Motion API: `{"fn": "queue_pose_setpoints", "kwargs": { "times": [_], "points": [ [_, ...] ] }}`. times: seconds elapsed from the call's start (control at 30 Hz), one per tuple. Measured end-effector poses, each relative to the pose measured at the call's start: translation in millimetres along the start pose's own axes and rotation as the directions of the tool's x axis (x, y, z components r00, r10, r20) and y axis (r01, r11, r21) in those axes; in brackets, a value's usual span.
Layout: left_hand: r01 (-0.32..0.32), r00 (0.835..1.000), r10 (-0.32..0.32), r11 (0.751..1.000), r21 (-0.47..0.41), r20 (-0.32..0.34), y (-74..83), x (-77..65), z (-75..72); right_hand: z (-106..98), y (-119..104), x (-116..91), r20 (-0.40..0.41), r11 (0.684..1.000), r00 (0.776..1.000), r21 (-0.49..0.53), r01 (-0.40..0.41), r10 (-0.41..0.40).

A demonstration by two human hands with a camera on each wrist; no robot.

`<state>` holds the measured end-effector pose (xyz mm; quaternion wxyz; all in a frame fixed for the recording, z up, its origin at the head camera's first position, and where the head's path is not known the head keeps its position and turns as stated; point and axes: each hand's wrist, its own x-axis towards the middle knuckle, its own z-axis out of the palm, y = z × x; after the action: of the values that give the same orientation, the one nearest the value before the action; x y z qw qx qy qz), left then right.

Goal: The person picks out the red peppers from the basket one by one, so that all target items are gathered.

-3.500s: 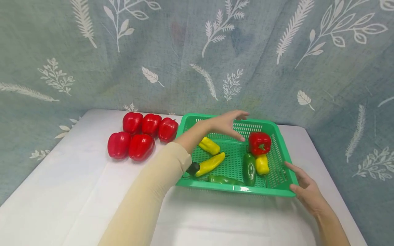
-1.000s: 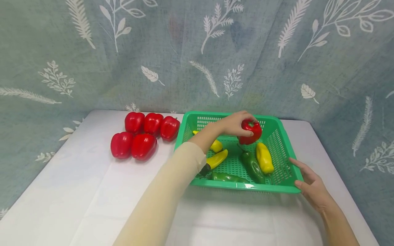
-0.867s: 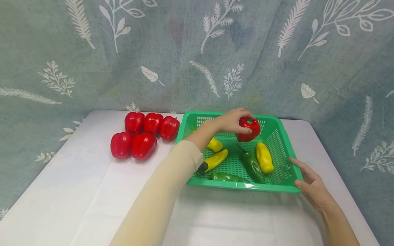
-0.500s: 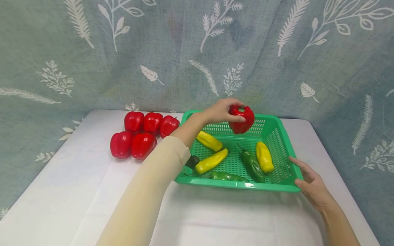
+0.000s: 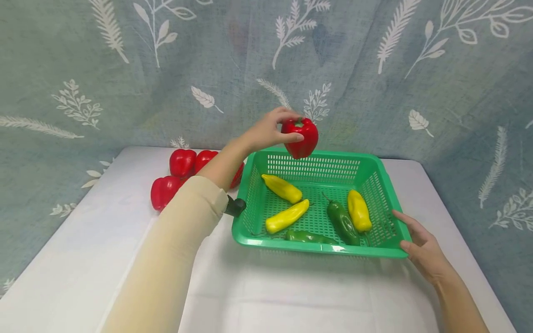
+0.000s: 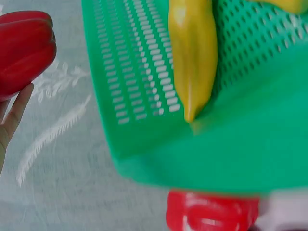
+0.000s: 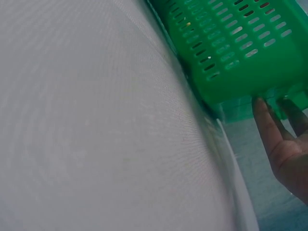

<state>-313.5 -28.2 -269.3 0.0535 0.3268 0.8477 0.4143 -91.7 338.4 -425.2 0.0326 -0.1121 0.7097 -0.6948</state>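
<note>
My left hand (image 5: 268, 132) grips a red bell pepper (image 5: 303, 138), stem up, in the air over the back rim of a green plastic basket (image 5: 385, 185). In the left wrist view that bell pepper (image 6: 24, 53) hangs beside the basket wall, with a finger on its underside. My right hand (image 5: 424, 252) holds the basket's front right corner, thumb and a finger at the rim. Inside lie yellow peppers (image 5: 287, 217) at the left, another yellow pepper (image 5: 359, 212) at the right, and green peppers (image 5: 342, 223) between and along the front wall.
Several red bell peppers (image 5: 165, 190) sit together on the white tabletop (image 5: 287, 291), left of the basket and partly behind my left arm. A patterned grey-green cloth (image 5: 233, 83) hangs behind the table and at its sides.
My left hand has taken hold of the red bell pepper, lifted it from the basket's right side, and carried it up and left. My right hand has stayed at the corner.
</note>
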Motion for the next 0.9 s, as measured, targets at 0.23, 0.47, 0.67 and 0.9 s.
{"fn": "queue_pose_setpoints", "kwargs": {
  "times": [0.23, 0.47, 0.67, 0.9],
  "points": [
    [0.023, 0.999, -0.022, 1.000, 0.006, -0.034, -4.5, -13.5, -23.9, -1, 1, 1, 0.003, 1.000, 1.000, 0.012, 0.013, -0.013],
    [0.027, 0.999, -0.026, 0.999, 0.043, -0.027, -5.8, -31.2, -39.3, 0, -1, 0, -0.001, 1.000, 1.000, 0.009, 0.000, 0.000],
    [-0.002, 0.999, 0.003, 1.000, 0.023, -0.035, -6.1, -47.4, -52.2, -1, -1, 0, -0.001, 1.000, 1.000, -0.003, -0.010, 0.010],
    [0.021, 0.998, -0.020, 0.999, 0.025, -0.060, -18.8, -65.1, -63.6, -1, 2, -2, -0.014, 1.000, 1.000, 0.004, -0.027, 0.027]
  ]
}}
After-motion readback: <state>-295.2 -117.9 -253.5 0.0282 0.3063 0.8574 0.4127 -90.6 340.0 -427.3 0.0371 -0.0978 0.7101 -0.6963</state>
